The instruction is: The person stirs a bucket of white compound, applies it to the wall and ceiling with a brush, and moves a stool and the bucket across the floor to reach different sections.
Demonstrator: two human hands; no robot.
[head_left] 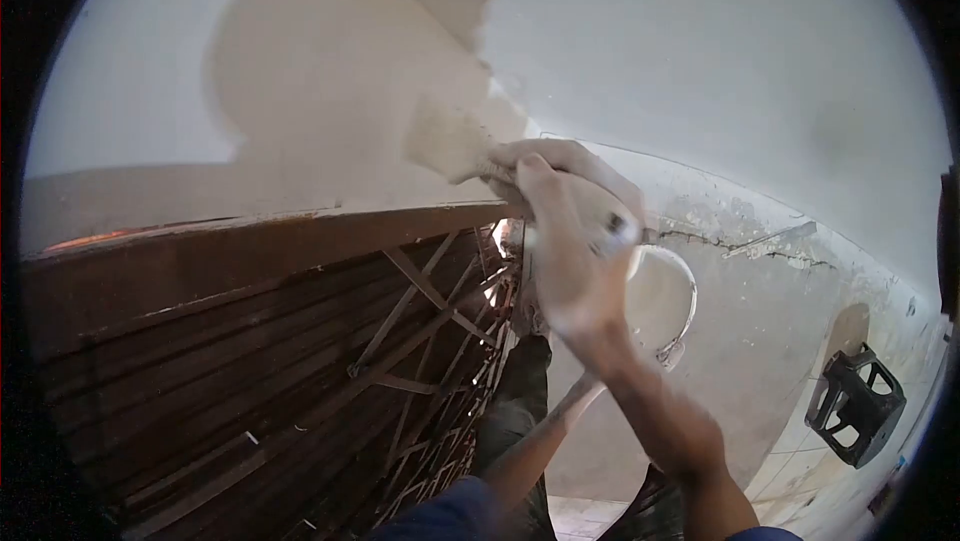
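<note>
My right hand (572, 231), smeared with paint, is shut on the handle of a wide paintbrush (447, 141). The bristles press against the wall just above the top edge of a brown gate (300, 341). Behind and below that hand hangs a white paint bucket (668, 293) with a metal handle. My left forearm rises from below to the bucket's underside, and my left hand (592, 385) is mostly hidden behind my right wrist where it holds the bucket.
A wet beige patch (330, 71) covers the wall on the left; the wall to the right (720, 41) is white. Cracked plaster (745, 241) runs along the lower wall. Far below, a black stool (855, 406) stands on the floor.
</note>
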